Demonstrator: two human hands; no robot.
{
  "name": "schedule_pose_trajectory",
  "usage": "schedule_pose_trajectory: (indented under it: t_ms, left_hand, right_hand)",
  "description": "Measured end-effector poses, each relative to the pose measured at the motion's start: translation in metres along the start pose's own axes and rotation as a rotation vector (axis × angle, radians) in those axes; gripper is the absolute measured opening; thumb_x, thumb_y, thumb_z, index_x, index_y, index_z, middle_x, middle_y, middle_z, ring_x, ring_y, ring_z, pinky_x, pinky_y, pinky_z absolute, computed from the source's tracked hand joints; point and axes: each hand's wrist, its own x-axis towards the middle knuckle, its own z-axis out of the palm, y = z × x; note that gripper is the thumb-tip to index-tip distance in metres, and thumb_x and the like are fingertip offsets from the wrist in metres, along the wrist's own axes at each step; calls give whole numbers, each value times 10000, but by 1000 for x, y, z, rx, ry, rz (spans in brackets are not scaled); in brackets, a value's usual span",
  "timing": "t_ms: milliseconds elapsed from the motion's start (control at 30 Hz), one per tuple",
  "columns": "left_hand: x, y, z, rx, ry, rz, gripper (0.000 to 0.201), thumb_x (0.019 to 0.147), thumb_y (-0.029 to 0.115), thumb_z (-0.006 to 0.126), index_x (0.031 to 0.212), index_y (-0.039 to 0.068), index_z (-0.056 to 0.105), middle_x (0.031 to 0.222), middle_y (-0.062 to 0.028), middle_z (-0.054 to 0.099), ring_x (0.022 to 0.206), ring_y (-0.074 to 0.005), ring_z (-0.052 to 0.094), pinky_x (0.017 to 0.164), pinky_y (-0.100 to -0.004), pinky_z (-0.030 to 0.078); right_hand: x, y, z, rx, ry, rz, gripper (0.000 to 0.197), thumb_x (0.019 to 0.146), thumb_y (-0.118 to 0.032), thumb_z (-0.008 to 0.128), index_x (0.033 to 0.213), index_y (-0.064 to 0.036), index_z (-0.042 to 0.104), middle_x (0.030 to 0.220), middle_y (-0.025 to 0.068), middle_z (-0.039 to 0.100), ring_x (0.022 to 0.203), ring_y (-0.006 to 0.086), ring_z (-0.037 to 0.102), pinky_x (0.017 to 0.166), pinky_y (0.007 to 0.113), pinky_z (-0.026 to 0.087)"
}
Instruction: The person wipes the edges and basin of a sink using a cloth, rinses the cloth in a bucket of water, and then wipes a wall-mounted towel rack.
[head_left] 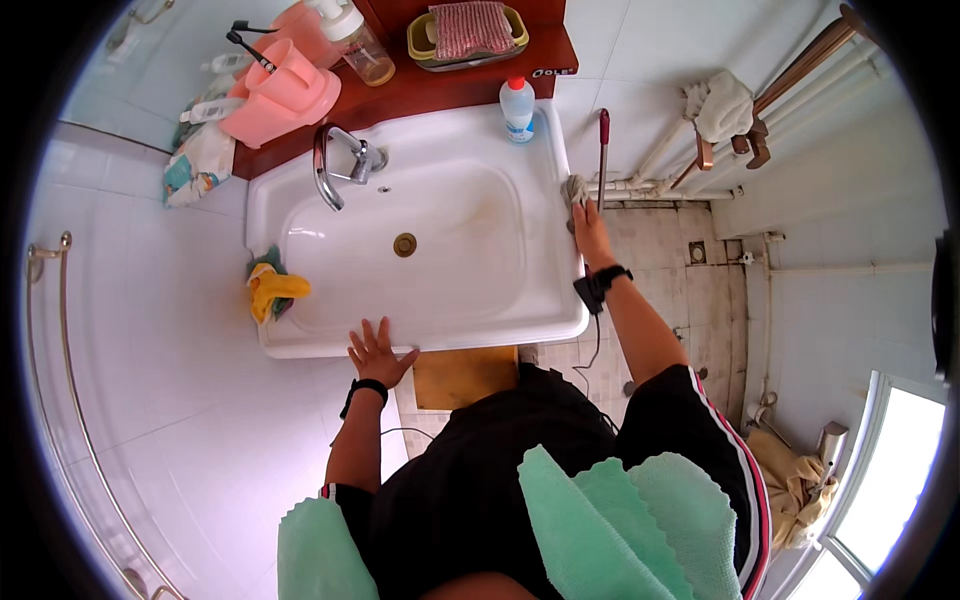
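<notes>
A white washbasin [470, 290] with a chrome tap [328, 172] is in front of me. My left hand [376, 354] rests on its front rim with the fingers spread, holding nothing. At the basin's right outer edge my right hand [592, 238] grips a greyish cloth [574, 192], pressed against the rim. The fingers on the cloth are partly hidden. Draped over the left rim are a yellow cloth [276, 290] and a dark green one [268, 260]. A light blue bottle with a red cap [518, 112] stands on the far right corner.
Along the back, a dark red shelf [420, 88] carries pink cups with toothbrushes [285, 88], a pump bottle [358, 50] and a yellowish dish [510, 28]. Right of the basin stands a red-handled rod [603, 150] near wall pipes. Metal rails [65, 330] line the left wall.
</notes>
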Motion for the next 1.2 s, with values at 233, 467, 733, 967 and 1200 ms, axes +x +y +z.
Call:
schedule_pose_trajectory:
  t_ms: [233,467,733,967,1200]
  left_hand:
    - [-5,-7,6,28,7,-28,1069,769,751,536,1528,242,-17,1579,-162,-122,1422,-448,-157,1139,-581,-23]
    - [7,14,1,62,-42,5,1105,755,759,549,1528,233,-40,1574,-167,-147,1422,-444,-168,1139,-578,-33]
    - [6,10,-3,81,-16,-14,1128,740,777,544,1528,230,-48,1572,-176,-150,1420,-455,-161,1129,-599,-30]
    - [9,-5,16,44,104,26,1116,738,738,597,1526,222,-1,1571,-192,-75,1409,-506,-95,1100,-658,63]
    - [-1,3,8,-12,93,-7,1085,737,720,606,1531,241,43,1580,-161,-69,1430,-446,-127,1135,-593,-21]
  right_hand:
    - [122,-64,12,157,-48,23,539,953,-461,422,1252,-26,531,1089,240,634,1040,393,584,899,408,435]
    - [223,-58,-1,-213,-106,66,492,887,-360,591,1198,15,518,1039,153,633,893,240,601,767,334,477]
    - [96,-33,-17,124,-193,116,451,932,-409,554,1194,-43,525,867,46,606,750,146,548,684,312,470]
    - [-145,-17,-34,-386,-241,-498,662,823,-59,647,1434,-110,397,1501,248,231,1380,446,251,1118,504,271]
    - [-141,-45,-23,-858,-353,-741,601,838,-145,616,1409,-133,428,1454,136,378,1341,318,366,1040,485,355]
